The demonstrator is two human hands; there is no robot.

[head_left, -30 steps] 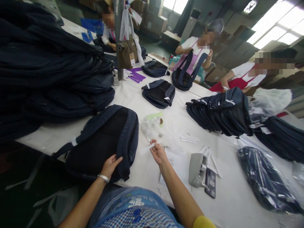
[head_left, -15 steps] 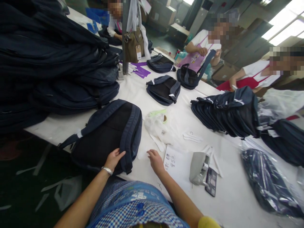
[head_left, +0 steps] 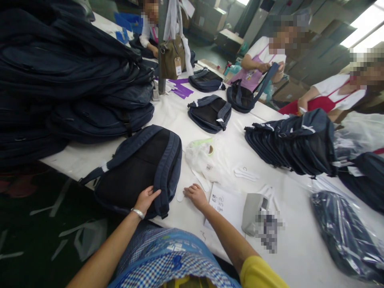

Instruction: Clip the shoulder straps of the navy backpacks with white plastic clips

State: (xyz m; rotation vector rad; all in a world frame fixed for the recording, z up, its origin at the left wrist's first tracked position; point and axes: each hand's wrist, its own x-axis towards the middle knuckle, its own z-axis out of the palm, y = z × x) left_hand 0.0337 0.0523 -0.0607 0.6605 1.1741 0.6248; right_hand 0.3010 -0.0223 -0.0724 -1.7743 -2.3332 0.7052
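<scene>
A dark navy backpack (head_left: 126,180) lies at the table's near edge, its black back panel and straps facing up. My left hand (head_left: 146,201) rests on its lower right part, thumb and fingers closed at the edge of the padded shoulder strap (head_left: 163,176). To the right of the bag, my right hand (head_left: 195,196) reaches down to the table with fingers stretched out. Its fingertips are at the edge of a small white strip (head_left: 180,195); I cannot tell whether they pinch it. A white band wraps the other strap near its lower end.
Dark bags pile high (head_left: 75,80) on the left. A crumpled clear plastic bag (head_left: 210,166), a written sheet (head_left: 223,200) and a grey device (head_left: 251,214) lie to the right. Stacked backpacks (head_left: 288,144) stand beyond, near a plastic-wrapped bag (head_left: 345,232). Co-workers are across the table.
My right hand has lowered and moved slightly toward the white strip, its fingers now against it. My left hand stays on the backpack strap. The view has shifted a little.
</scene>
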